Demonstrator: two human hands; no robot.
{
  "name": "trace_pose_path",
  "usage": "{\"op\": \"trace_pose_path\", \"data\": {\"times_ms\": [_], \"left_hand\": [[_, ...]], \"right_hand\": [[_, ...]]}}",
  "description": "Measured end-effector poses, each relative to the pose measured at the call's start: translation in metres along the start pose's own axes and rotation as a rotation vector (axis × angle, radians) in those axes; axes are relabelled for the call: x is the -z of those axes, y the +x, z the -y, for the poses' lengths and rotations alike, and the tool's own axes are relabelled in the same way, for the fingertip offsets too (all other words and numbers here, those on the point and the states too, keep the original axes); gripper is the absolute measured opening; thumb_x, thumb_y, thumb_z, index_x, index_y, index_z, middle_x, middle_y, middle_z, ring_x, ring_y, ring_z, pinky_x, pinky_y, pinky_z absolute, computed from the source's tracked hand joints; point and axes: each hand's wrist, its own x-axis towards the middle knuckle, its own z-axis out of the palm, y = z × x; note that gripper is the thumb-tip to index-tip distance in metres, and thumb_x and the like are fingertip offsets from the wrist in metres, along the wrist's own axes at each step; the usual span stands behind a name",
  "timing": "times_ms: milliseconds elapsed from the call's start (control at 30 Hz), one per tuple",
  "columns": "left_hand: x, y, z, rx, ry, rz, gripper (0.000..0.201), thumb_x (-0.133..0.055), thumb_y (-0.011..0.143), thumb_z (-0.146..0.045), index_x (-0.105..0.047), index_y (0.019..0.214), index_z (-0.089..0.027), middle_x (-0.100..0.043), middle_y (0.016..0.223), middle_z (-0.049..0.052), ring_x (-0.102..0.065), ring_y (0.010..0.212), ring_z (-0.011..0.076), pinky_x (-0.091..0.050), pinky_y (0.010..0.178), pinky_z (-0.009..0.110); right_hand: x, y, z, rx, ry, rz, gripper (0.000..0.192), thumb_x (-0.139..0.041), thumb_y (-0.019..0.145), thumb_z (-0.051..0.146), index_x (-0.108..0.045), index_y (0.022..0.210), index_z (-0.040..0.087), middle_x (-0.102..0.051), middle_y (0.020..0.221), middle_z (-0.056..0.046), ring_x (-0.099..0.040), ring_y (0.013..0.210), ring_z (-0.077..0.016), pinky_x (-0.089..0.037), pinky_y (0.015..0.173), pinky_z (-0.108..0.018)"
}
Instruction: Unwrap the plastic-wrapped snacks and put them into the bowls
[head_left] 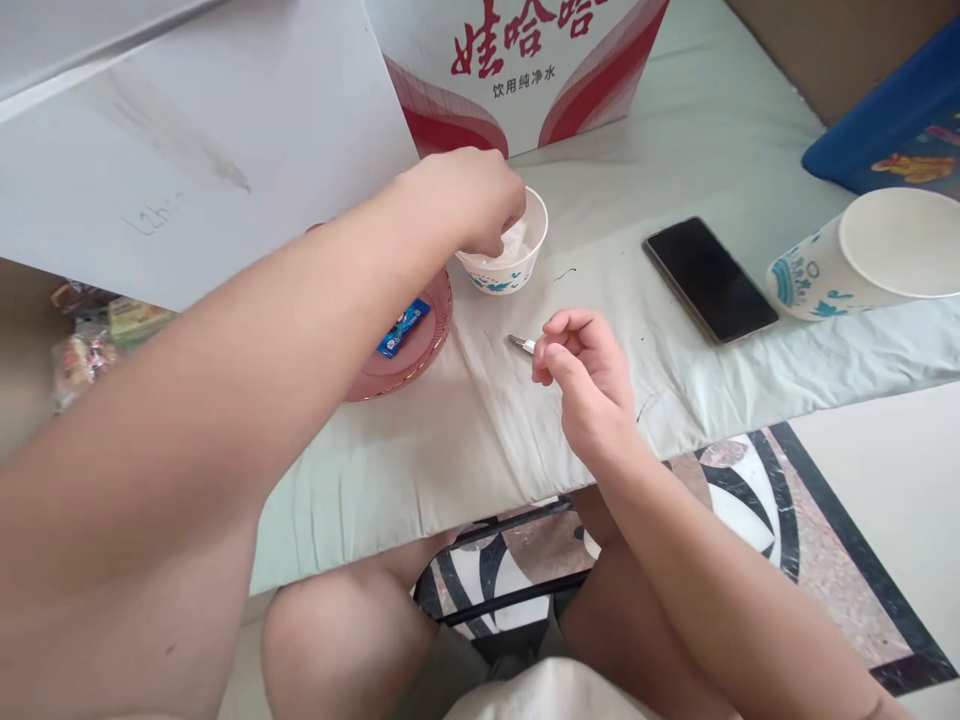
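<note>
My left hand (487, 200) reaches over a paper bowl (501, 278) with a blue leaf print, its fingers closed and dipping inside the rim. White crinkled pieces (514, 243) lie in the bowl by the fingertips; what the fingers pinch, if anything, is hidden. My right hand (589, 385) is closed just above the cloth, nearer to me. From its fingers sticks out a small knife (522, 344) with a white body and a grey blade-like tip, pointing left. Under my left forearm, a pink plate (409, 375) holds a blue-wrapped packet (403, 327).
A smartphone (709, 280) lies right of my hands, beside a large paper cup (817, 270) on its side. A red-and-white carton (517, 80) stands behind the bowl. At left is a white box (225, 130); a blue bag (892, 130) sits far right. The pale cloth (420, 470) ends near my knees.
</note>
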Motion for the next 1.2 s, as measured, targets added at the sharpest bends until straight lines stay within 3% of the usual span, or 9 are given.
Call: {"op": "trace_pose_path", "data": {"times_ms": [167, 367, 567, 700, 867, 933, 1000, 1100, 1200], "left_hand": [[-0.021, 0.004, -0.011, 0.059, 0.257, 0.103, 0.044, -0.060, 0.059, 0.022, -0.049, 0.046, -0.019, -0.069, 0.097, 0.006, -0.052, 0.143, 0.0307, -0.025, 0.130, 0.054], [-0.022, -0.001, -0.025, -0.024, 0.619, 0.194, 0.031, -0.071, 0.062, 0.016, -0.063, 0.058, -0.013, -0.075, 0.111, 0.016, -0.064, 0.127, 0.0358, -0.044, 0.118, 0.053], [0.019, -0.066, -0.010, -0.205, 0.566, -0.216, 0.018, -0.059, 0.089, -0.017, -0.077, 0.092, -0.016, -0.071, 0.093, 0.010, -0.070, 0.107, 0.0315, -0.054, 0.095, 0.049], [0.017, -0.157, 0.047, -0.347, -0.006, -0.782, 0.021, -0.056, 0.090, -0.022, -0.073, 0.078, -0.018, -0.061, 0.068, -0.003, -0.062, 0.066, 0.0101, -0.048, 0.069, 0.026], [-0.045, -0.235, 0.159, 0.000, -0.469, -1.462, 0.012, -0.054, 0.071, -0.013, -0.066, 0.068, -0.016, -0.055, 0.054, -0.004, -0.054, 0.048, 0.0104, -0.042, 0.052, 0.026], [-0.070, -0.248, 0.199, 0.344, -0.399, -1.454, 0.007, -0.061, 0.071, -0.010, -0.064, 0.073, -0.016, -0.060, 0.065, -0.001, -0.062, 0.064, 0.0149, -0.052, 0.065, 0.031], [-0.087, -0.253, 0.229, 0.501, -0.291, -1.286, 0.036, -0.076, 0.066, -0.009, -0.068, 0.101, -0.014, -0.069, 0.104, 0.008, -0.067, 0.106, 0.0265, -0.057, 0.094, 0.045], [-0.103, -0.249, 0.256, 0.452, -0.169, -1.079, 0.076, -0.089, 0.055, -0.011, -0.065, 0.127, -0.017, -0.053, 0.146, 0.016, -0.050, 0.144, 0.0369, -0.039, 0.126, 0.054], [-0.113, -0.240, 0.276, 0.341, -0.175, -1.040, 0.068, -0.091, 0.059, -0.016, -0.070, 0.123, -0.022, -0.040, 0.160, 0.012, -0.043, 0.153, 0.0382, -0.036, 0.129, 0.054]], "right_hand": [[-0.008, -0.003, 0.002, 0.017, -0.017, 0.033, 0.008, -0.055, 0.090, 0.026, -0.051, 0.097, 0.025, -0.051, 0.074, 0.003, -0.049, 0.065, -0.0133, -0.043, 0.065, -0.031], [-0.016, -0.005, 0.001, 0.091, 0.002, 0.090, 0.005, -0.053, 0.090, 0.022, -0.054, 0.095, 0.024, -0.052, 0.073, 0.004, -0.048, 0.062, -0.0112, -0.042, 0.061, -0.029], [-0.016, -0.005, 0.000, 0.088, 0.011, 0.089, 0.004, -0.055, 0.089, 0.022, -0.055, 0.092, 0.023, -0.054, 0.074, 0.005, -0.049, 0.060, -0.0097, -0.041, 0.059, -0.028], [-0.025, -0.010, -0.005, 0.068, 0.006, 0.121, 0.004, -0.055, 0.089, 0.022, -0.056, 0.093, 0.023, -0.054, 0.074, 0.005, -0.049, 0.060, -0.0093, -0.041, 0.059, -0.028], [-0.046, -0.027, -0.015, 0.086, -0.067, 0.218, 0.005, -0.054, 0.088, 0.021, -0.056, 0.092, 0.023, -0.054, 0.073, 0.005, -0.049, 0.061, -0.0097, -0.040, 0.058, -0.027], [-0.054, -0.034, -0.019, 0.092, -0.116, 0.256, 0.005, -0.055, 0.088, 0.020, -0.057, 0.092, 0.023, -0.055, 0.074, 0.004, -0.050, 0.061, -0.0096, -0.041, 0.059, -0.028], [-0.060, -0.039, -0.024, 0.096, -0.162, 0.291, 0.005, -0.055, 0.088, 0.020, -0.057, 0.092, 0.023, -0.056, 0.075, 0.004, -0.050, 0.061, -0.0094, -0.042, 0.060, -0.028], [-0.068, -0.042, -0.032, 0.111, -0.218, 0.324, 0.004, -0.054, 0.087, 0.020, -0.056, 0.090, 0.023, -0.055, 0.073, 0.005, -0.049, 0.059, -0.0090, -0.041, 0.059, -0.028], [-0.078, -0.040, -0.040, 0.135, -0.264, 0.353, 0.005, -0.054, 0.084, 0.020, -0.056, 0.088, 0.022, -0.054, 0.071, 0.005, -0.049, 0.058, -0.0092, -0.040, 0.057, -0.027]]}}
